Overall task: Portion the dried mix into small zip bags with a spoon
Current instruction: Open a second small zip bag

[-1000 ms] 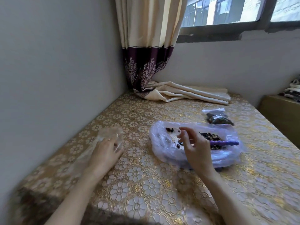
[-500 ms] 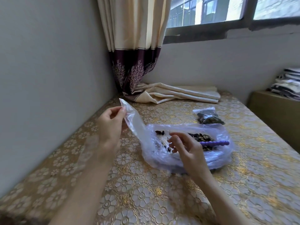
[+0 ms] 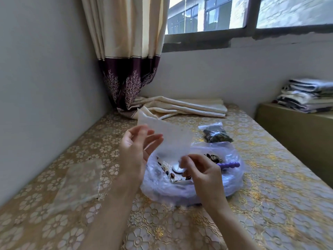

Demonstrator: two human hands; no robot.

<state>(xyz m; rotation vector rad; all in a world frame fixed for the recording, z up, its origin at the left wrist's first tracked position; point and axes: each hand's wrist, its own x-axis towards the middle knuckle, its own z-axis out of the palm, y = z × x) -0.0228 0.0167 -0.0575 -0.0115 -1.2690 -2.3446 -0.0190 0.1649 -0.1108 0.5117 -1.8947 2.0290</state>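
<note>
Spanning both hands' grip: zip bag (image 3: 167, 139)

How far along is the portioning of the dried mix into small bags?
Done: one filled zip bag lies behind the big bag. In hand: both hands, left and right, hold an empty zip bag. Left: spoon idle, mix remains, spare bags wait.
</note>
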